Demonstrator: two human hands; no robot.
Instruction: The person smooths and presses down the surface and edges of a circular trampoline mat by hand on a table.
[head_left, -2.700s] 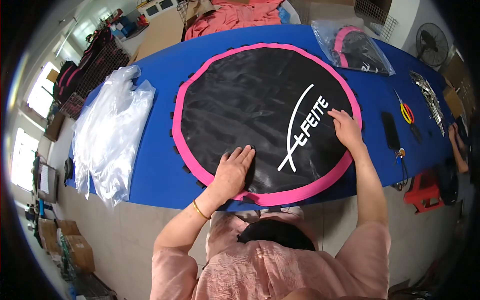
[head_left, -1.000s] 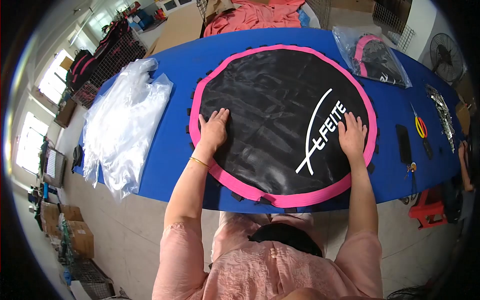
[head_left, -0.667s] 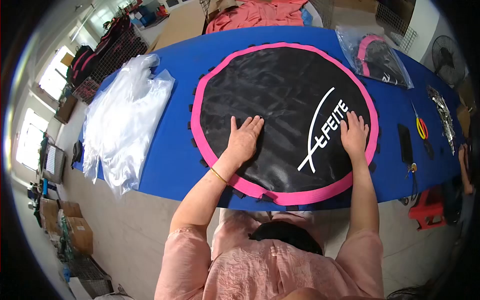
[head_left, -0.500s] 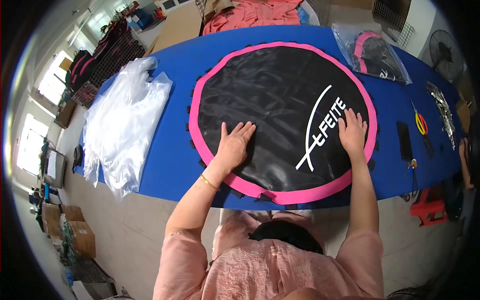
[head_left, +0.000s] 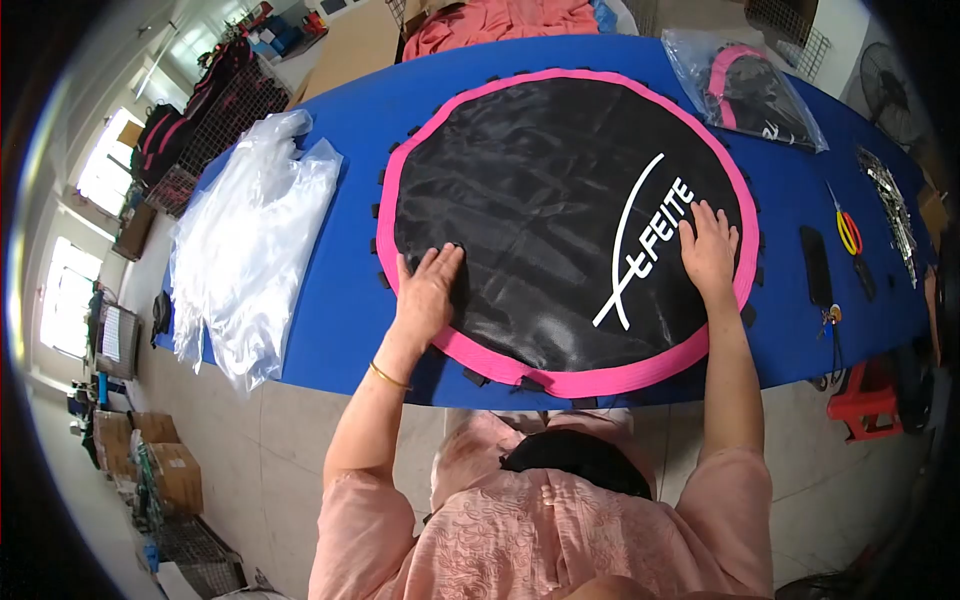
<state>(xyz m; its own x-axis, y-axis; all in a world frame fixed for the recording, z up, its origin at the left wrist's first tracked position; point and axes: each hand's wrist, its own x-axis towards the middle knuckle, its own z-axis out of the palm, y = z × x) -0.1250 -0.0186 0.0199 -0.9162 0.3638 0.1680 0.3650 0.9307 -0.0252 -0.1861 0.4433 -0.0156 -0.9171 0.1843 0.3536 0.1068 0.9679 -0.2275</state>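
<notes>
A round black trampoline mat (head_left: pixel 540 210) with a pink border and short black loops around its edge lies flat on the blue table (head_left: pixel 350 250). White lettering reading "FEITE" and a curved white logo mark its right side. My left hand (head_left: pixel 428 293) rests on the mat's lower left part, fingers stretched over the black cloth. On the right, beside the lettering, my right hand (head_left: pixel 710 250) lies with spread fingers near the pink border. Neither hand grips anything.
Clear plastic bags (head_left: pixel 250 240) are piled at the table's left. A bagged black-and-pink mat (head_left: pixel 755 95) lies at the back right. Further right are a black phone (head_left: pixel 815 265), yellow-handled scissors (head_left: pixel 849 235) and silvery strips (head_left: pixel 888 205). A red stool (head_left: pixel 862 405) stands below.
My left hand has slid left across the mat toward its pink border. My right hand has barely shifted. The view has tilted slightly.
</notes>
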